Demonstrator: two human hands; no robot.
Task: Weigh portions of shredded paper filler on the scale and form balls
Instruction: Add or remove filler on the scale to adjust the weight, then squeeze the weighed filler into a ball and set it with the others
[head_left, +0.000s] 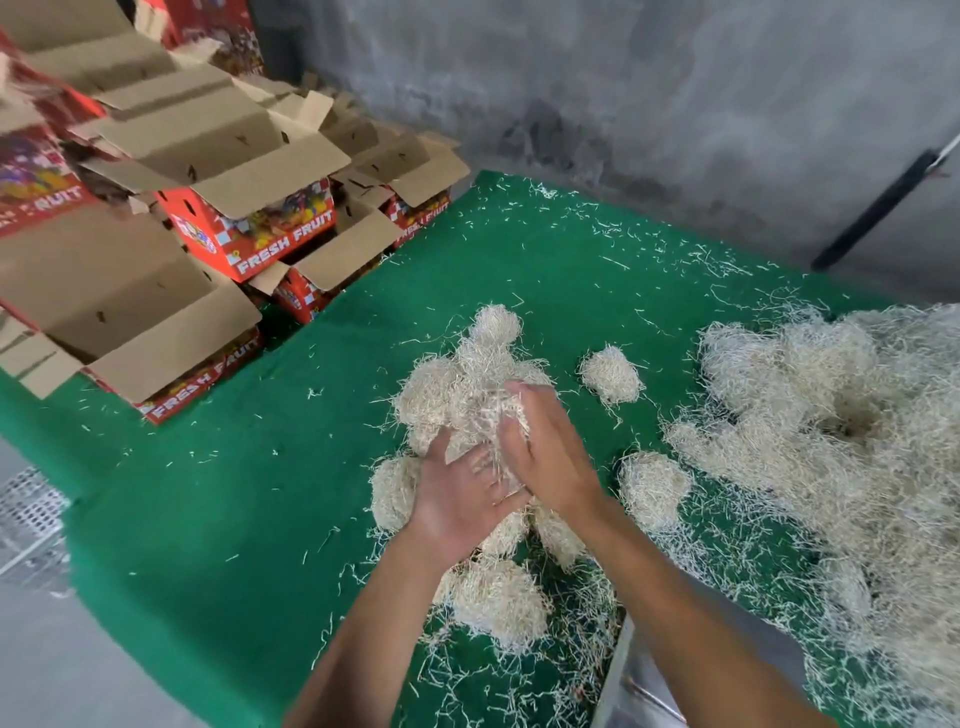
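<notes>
Both my hands are cupped around one portion of pale shredded paper filler (485, 415) above the green table cloth (234, 509). My left hand (460, 499) holds it from below and the left, my right hand (540, 452) presses on it from the right. Several formed balls (493, 325) lie clustered around my hands, with single balls at the right (610, 374), near right (654, 486) and near my forearms (498, 603). A large loose heap of filler (857, 441) covers the table's right side. A metal edge, possibly the scale (618, 675), shows under my right forearm.
Open red "FRESH FRUIT" cartons (249, 228) are stacked at the left and back left of the table. Loose shreds litter the cloth. A grey concrete wall (623, 93) stands behind, with a dark bar (878, 208) leaning at the right. A perforated metal surface (31, 519) lies beyond the left edge.
</notes>
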